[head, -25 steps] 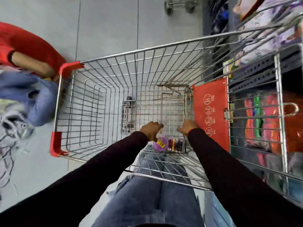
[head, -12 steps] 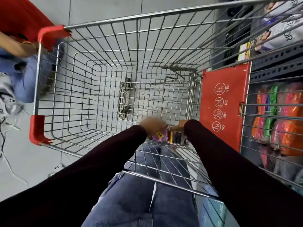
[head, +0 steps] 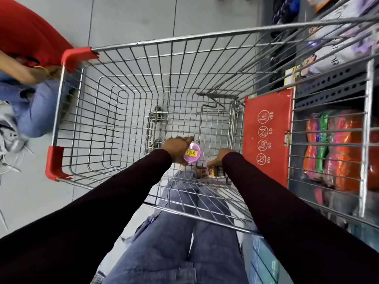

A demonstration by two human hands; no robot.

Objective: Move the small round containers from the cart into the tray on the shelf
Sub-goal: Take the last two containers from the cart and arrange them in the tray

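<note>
A wire shopping cart (head: 131, 44) fills the view below me. My left hand (head: 177, 149) is shut on a small round pink container (head: 192, 153) with a yellow price sticker, held above the cart's floor. My right hand (head: 220, 157) reaches down to more small containers (head: 213, 173) lying at the cart's near right corner; its fingers touch them, and most of them are hidden by the hand and wires. The tray on the shelf is not in view.
A red child-seat flap (head: 266, 138) stands on the cart's right. A store shelf (head: 332, 87) with coloured packets (head: 338, 150) is to the right. Another person in red (head: 30, 35) stands at the cart's far left corner. Grey tiled floor lies around.
My left hand has lifted the pink container up from the cart's floor and turned its lid toward me. My right hand has stayed low at the remaining containers. The view shifted.
</note>
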